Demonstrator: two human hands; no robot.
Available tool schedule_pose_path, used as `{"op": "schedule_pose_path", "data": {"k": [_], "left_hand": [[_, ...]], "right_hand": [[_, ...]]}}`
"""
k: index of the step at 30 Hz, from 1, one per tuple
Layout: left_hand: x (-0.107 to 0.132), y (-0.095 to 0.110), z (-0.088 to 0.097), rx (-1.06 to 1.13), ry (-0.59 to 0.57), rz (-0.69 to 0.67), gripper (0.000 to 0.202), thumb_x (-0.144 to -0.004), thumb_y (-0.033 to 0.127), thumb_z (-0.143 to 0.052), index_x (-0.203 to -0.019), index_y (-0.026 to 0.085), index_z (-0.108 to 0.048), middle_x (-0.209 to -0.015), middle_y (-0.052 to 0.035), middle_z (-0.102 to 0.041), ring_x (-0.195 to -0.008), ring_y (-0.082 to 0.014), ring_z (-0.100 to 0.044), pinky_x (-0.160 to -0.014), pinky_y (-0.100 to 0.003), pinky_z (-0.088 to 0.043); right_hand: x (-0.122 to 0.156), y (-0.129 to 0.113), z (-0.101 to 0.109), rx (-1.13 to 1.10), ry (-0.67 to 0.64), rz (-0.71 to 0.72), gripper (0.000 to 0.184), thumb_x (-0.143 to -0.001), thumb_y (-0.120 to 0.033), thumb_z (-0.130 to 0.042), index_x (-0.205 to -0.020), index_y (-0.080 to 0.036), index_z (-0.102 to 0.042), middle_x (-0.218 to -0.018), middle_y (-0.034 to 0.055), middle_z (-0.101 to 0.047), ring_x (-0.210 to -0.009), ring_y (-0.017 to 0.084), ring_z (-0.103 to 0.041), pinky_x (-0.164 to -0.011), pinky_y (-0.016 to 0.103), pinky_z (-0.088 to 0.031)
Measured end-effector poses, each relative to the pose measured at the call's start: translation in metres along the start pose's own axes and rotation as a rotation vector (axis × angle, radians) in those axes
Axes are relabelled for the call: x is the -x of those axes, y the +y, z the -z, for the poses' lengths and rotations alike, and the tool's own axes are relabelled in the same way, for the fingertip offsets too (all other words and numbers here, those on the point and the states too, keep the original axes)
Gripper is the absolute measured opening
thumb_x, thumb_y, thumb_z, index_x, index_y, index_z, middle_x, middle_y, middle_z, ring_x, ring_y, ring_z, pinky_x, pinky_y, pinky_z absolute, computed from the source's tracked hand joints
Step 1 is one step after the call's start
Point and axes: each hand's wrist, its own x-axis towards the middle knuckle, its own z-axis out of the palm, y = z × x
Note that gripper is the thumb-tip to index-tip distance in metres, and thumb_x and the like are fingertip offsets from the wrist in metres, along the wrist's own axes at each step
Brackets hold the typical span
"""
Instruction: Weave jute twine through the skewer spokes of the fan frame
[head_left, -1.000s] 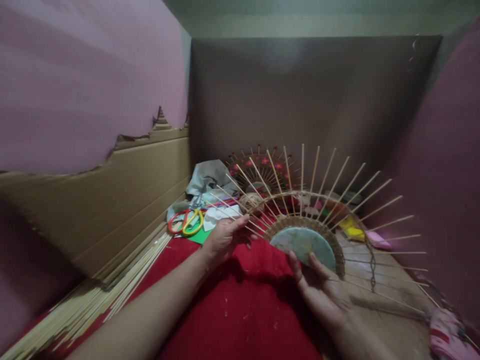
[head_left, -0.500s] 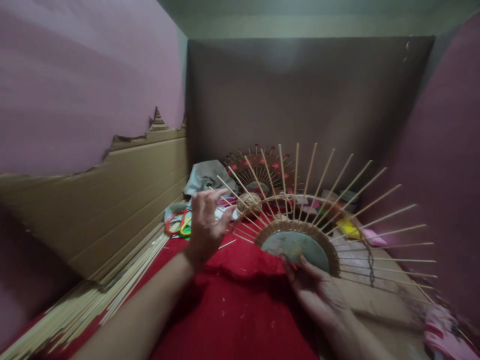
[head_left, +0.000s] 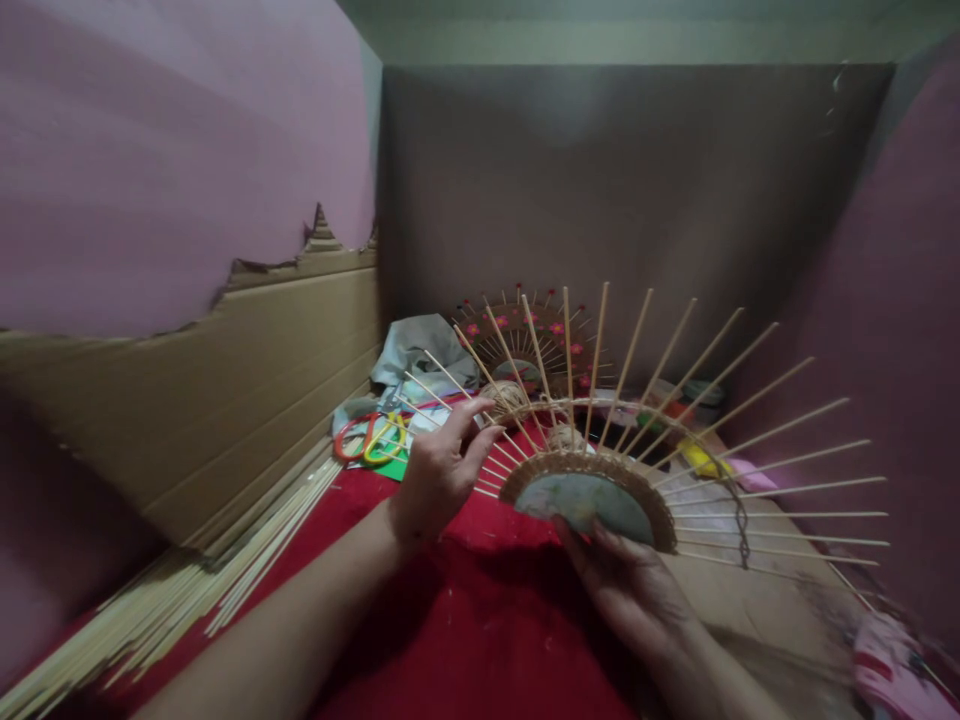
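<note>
A half-round fan frame (head_left: 585, 498) with a pale centre, woven brown rim and many thin sticks fanning outward is held up before me. My right hand (head_left: 630, 590) grips its lower edge, thumb and fingers on the pale centre. A strand of twine (head_left: 660, 412) arches through the sticks, twisted in links at the right side. At the left end of that arch, my left hand (head_left: 444, 465) has thumb and index finger bent together around the twine among the sticks. The exact pinch is partly hidden.
Balls of twine (head_left: 504, 400) lie behind the frame. Scissors with red and yellow handles (head_left: 367, 440) and a bundle of sticks (head_left: 202, 600) are at left, by a cardboard sheet (head_left: 300, 350). A flowered fan (head_left: 517, 330) leans at the back. Red cloth (head_left: 465, 640) covers the surface.
My left hand has moved right and its spread fingers have closed in at the sticks. The frame has turned slightly, and my right hand keeps its hold.
</note>
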Motion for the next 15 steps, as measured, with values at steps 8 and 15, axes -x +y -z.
{"op": "schedule_pose_path", "data": {"k": [8,15], "left_hand": [[-0.007,0.004,0.000,-0.023,-0.136,0.113,0.023,-0.084,0.030,-0.047,-0.088,0.015,-0.065,-0.047,0.0035,-0.052,-0.043,-0.0091,-0.046,-0.045,-0.021,-0.039],[-0.003,0.003,0.001,-0.024,-0.017,0.048,0.019,-0.083,0.028,-0.050,-0.092,0.016,-0.060,-0.059,0.0024,-0.056,-0.047,-0.0068,-0.046,-0.045,-0.018,-0.039]], "right_hand": [[-0.002,0.001,0.004,0.052,0.017,-0.021,0.022,-0.047,0.009,-0.067,-0.062,-0.006,-0.063,-0.071,0.0075,-0.070,-0.079,0.021,-0.066,-0.082,0.033,-0.053],[-0.008,0.004,0.014,0.130,-0.087,0.016,0.020,-0.057,0.003,-0.064,-0.066,-0.015,-0.062,-0.075,0.0027,-0.069,-0.085,0.019,-0.065,-0.089,0.035,-0.049]]}}
